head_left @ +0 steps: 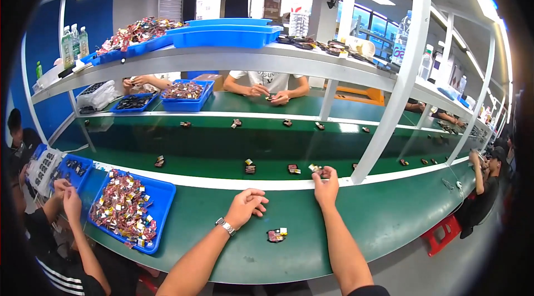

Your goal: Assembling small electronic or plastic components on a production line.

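Observation:
My left hand (247,207), with a metal watch (225,226) on its wrist, hovers over the near green bench (233,262). Its fingers are loosely bent and apart, with nothing in them. At the edge of the sunken belt, my right hand (326,187) pinches a small electronic part (316,168) between thumb and fingers. Another such part (275,235), dark red and black with a yellow-and-white tab, lies on the bench between my forearms. Just beyond my hands, similar parts sit on the belt, among them one part (250,166) and another (293,169).
A blue tray (167,207) heaped with small parts stands left, beside a co-worker's hands (68,198). White posts (389,82) hold an overhead shelf (233,58) with blue trays and bottles. Another person's hands (270,95) work across the belt (211,148). A red stool (443,233) stands right.

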Action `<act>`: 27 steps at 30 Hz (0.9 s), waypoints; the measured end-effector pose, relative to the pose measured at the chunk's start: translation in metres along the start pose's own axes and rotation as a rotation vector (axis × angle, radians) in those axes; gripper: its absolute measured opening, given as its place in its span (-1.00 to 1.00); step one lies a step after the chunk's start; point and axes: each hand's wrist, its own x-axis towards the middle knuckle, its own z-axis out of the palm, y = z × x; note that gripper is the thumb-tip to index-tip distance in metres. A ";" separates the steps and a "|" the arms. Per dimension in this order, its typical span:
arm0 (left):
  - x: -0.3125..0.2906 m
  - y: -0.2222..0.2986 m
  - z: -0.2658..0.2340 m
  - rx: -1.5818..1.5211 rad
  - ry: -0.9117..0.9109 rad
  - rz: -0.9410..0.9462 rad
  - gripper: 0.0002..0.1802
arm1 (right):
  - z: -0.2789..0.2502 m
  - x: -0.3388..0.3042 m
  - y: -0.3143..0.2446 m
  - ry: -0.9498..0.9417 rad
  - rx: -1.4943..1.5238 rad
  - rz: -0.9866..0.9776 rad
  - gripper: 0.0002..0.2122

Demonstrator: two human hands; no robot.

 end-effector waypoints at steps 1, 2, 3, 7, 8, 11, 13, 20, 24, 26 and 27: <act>-0.001 -0.001 0.000 0.007 -0.015 -0.003 -0.72 | -0.001 -0.015 -0.018 -0.106 0.083 -0.008 -0.55; 0.003 0.000 0.006 0.014 -0.049 0.002 -0.69 | -0.006 -0.024 -0.031 -0.195 0.159 -0.039 -0.54; 0.005 0.001 0.009 0.022 -0.047 0.004 -0.69 | -0.008 -0.032 -0.038 -0.288 0.243 -0.069 -0.53; -0.004 -0.002 0.000 -0.072 -0.058 0.007 -0.56 | -0.006 -0.048 -0.075 -0.662 0.345 -0.222 -0.54; -0.005 -0.004 -0.007 -0.175 -0.087 -0.018 -0.57 | -0.004 -0.053 -0.083 -0.729 0.300 -0.288 -0.55; -0.001 -0.011 -0.013 -0.229 -0.228 -0.058 -0.58 | -0.006 -0.056 -0.089 -0.858 0.234 -0.391 -0.57; 0.000 -0.003 -0.011 -0.126 -0.256 -0.085 -0.60 | -0.007 -0.056 -0.090 -0.852 0.226 -0.416 -0.59; -0.004 -0.006 -0.003 -0.063 -0.186 -0.099 -0.65 | -0.011 -0.056 -0.087 -0.774 0.173 -0.617 -0.56; 0.000 -0.009 -0.006 -0.107 -0.102 -0.016 -0.62 | -0.008 -0.057 -0.089 -0.799 0.096 -0.763 -0.69; -0.001 -0.008 -0.003 -0.143 -0.113 -0.022 -0.65 | -0.006 -0.063 -0.091 -0.810 0.073 -0.737 -0.70; -0.001 -0.006 -0.001 -0.148 -0.108 -0.030 -0.67 | -0.006 -0.064 -0.092 -0.828 0.050 -0.723 -0.72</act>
